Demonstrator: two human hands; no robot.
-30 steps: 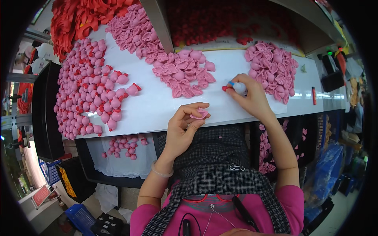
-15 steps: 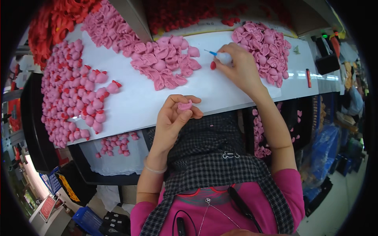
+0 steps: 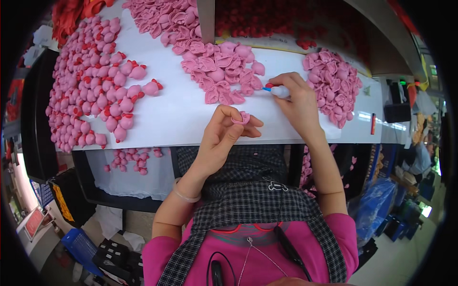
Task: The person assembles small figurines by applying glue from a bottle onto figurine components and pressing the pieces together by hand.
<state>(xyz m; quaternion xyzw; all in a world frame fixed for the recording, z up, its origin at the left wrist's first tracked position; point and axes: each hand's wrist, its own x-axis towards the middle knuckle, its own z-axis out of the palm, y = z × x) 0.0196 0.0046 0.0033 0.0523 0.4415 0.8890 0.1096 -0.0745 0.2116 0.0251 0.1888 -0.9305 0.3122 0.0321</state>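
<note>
My left hand [image 3: 220, 136] is above the front edge of the white table, its thumb and fingers pinching a small pink cup-shaped piece [image 3: 241, 118] with the hollow side up. To its right, my right hand [image 3: 301, 102] grips a small white squeeze bottle [image 3: 280, 91] with a blue needle tip pointing left. A small red piece [image 3: 269, 85] shows at the fingertips of that hand, just above the blue tip. Beyond my hands lies a heap of similar hollow pink pieces [image 3: 219, 71]; another pink heap [image 3: 334, 83] lies just past my right hand.
Many pink pieces with red parts [image 3: 102, 88] cover the left of the table. A grey upright post [image 3: 206, 21] stands behind the middle heap. A red pen-like stick [image 3: 373, 124] lies at the right. Below the front edge, an open drawer [image 3: 138, 183] holds more pink-and-red pieces.
My right hand has come nearer my left, bringing the bottle and red piece lower. My left hand still pinches the pink piece. The whole view has shifted and turned slightly.
</note>
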